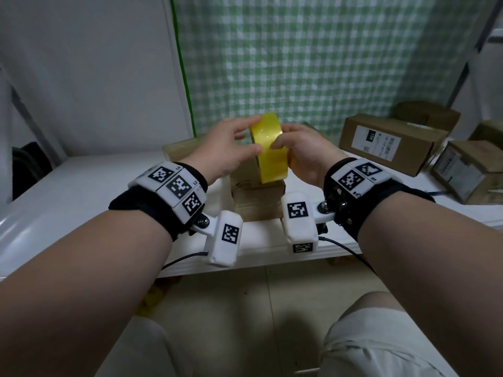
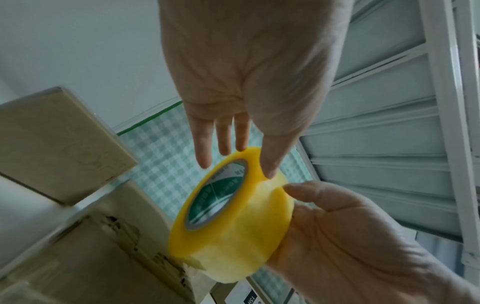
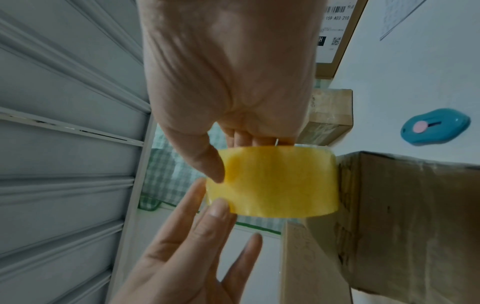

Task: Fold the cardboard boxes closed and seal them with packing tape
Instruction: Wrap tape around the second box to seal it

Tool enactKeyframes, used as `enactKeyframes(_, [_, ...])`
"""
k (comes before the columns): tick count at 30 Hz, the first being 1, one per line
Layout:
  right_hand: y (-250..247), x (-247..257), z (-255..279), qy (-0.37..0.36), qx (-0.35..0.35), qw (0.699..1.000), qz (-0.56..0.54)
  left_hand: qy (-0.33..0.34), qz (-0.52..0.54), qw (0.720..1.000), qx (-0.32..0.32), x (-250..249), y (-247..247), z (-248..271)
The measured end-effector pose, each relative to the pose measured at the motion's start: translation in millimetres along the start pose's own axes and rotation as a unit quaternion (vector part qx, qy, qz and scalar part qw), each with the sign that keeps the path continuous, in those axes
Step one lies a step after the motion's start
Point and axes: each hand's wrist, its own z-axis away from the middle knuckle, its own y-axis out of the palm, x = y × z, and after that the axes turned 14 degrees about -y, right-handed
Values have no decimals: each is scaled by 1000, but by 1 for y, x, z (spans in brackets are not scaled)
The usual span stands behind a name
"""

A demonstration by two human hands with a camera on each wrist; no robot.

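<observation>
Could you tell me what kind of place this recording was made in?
Probably a small home or back-room parcel packing spot: labelled cardboard boxes on a white table, a roll of yellow packing tape held in both hands, and a checked curtain behind.

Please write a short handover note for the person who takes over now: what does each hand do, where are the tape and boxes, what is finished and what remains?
Right hand: grips the yellow tape roll, held up on edge over the box in front.
Left hand: straight fingers touch the roll's outer face, apparently feeling for the tape end; no strip is pulled out yet.
Front box: on the white table, flaps look closed; I cannot tell whether it is sealed.
Other boxes lie to the right. Blue cutter lies on the table.
Left to do: find the end, tape the front box, cut.
</observation>
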Motion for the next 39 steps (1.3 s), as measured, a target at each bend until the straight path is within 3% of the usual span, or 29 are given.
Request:
enactKeyframes(4, [-2,-8,-2,-17,16,1000,-7,65,-117,987,-88,3,-2,-4])
enactKeyframes(15, [0,-20,-11,-5,-16,1000,13,75,-143,976,-143,1,3,-12])
enactKeyframes(28, [11,-24,-12,-5,22,996,89,32,-130,984,-120,-14,0,-12])
enactKeyframes(39, [14,-24,-13,9,25,993,115,-23,-93,995,-23,-17,-9,-12])
